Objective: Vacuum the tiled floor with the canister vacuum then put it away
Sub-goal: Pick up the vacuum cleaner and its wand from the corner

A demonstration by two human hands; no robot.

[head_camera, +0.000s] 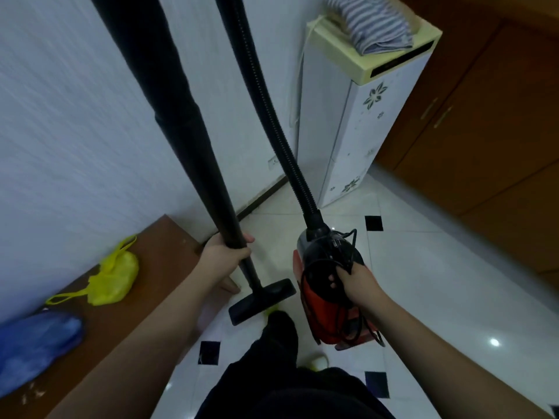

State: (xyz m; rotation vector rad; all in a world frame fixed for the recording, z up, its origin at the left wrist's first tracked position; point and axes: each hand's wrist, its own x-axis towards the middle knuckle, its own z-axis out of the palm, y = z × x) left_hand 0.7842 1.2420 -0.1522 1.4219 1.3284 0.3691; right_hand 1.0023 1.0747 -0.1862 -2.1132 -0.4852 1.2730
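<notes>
We have open tiled floor (423,267) to the right and far right, running up to the wooden cabinets (484,146). On the left a low brown bench (145,267) hugs the wall (60,131), carrying a yellow bag (113,278) and a blue bag (36,343). Far ahead the white floor-standing unit (357,122) fills the corner, topped by a striped cloth (369,22). Between bench and unit lies a narrow strip of floor, crossed by the wand (181,140), hose (272,116) and floor head (261,300). Our legs (272,373) block the near middle.

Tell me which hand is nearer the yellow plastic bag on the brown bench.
Left. The left hand grips the black wand beside the yellow plastic bag; the right hand holds the red canister, farther off.
</notes>
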